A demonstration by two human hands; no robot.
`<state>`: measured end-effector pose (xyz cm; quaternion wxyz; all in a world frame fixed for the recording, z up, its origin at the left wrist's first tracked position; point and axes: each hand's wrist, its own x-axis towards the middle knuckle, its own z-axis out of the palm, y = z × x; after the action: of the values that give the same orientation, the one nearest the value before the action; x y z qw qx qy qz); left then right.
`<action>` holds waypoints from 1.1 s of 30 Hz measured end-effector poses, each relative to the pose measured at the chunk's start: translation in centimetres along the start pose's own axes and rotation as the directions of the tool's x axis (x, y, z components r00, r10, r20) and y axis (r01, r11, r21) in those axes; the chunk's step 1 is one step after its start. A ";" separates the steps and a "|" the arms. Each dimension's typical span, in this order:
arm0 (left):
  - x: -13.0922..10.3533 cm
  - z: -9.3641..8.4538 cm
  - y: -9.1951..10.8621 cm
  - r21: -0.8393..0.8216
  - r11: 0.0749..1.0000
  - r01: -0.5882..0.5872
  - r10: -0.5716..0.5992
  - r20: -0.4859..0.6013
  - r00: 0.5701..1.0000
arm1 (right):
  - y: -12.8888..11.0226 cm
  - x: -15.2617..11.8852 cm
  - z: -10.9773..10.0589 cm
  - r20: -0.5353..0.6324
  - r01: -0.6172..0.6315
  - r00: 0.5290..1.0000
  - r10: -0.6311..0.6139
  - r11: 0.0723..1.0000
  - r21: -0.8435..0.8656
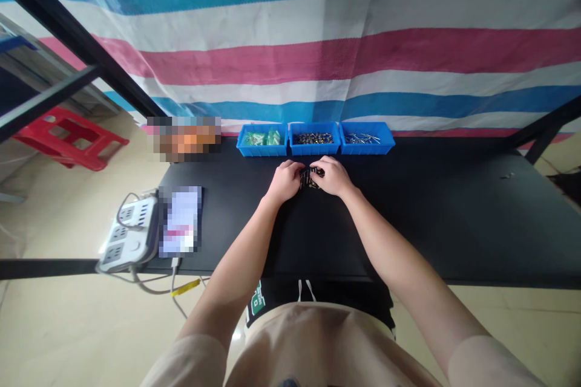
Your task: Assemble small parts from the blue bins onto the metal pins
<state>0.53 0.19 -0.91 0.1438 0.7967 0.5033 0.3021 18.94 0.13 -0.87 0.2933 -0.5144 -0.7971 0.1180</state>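
Small dark and silvery metal pieces (308,179) lie in a cluster on the black table, between my two hands; some look like thin pins, but their exact kind is too small to tell. Curled fingers of my left hand (285,182) press against the cluster's left side. From the right, my right hand (334,176) bends over it, with thumb and fingers gripping at its edge. Both sets of fingertips are partly hidden. Just behind stand three blue bins: a left bin (262,150) with green-and-clear packets, a middle bin (314,149) with small brownish metal parts, and a right bin (367,149) with thin silvery pins.
A white power strip (131,236) with cables sits at the table's left edge, beside a blurred phone-like object (181,221). An orange blurred item (193,139) is at the back left. A striped sheet (272,54) hangs behind. A red stool (72,139) stands on the floor.
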 end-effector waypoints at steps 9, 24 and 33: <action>-0.1 -0.5 0.5 0.040 0.999 -0.003 0.002 0.021 1.000 | 0.0 0.0 0.1 0.004 -0.001 1.000 0.001 1.000 -0.019; 0.0 -2.5 0.5 0.167 0.986 0.022 -0.051 0.173 0.984 | 0.0 0.0 0.2 -0.021 0.007 1.000 -0.007 1.000 0.011; 0.2 -2.5 0.7 0.109 0.993 0.041 -0.056 0.137 0.989 | 0.2 -0.2 0.4 -0.092 0.069 0.994 -0.061 0.994 0.082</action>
<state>-0.51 -0.14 1.49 0.1437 0.8099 0.5265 0.2151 18.94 0.13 -1.32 0.3541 -0.4800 -0.7938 0.1193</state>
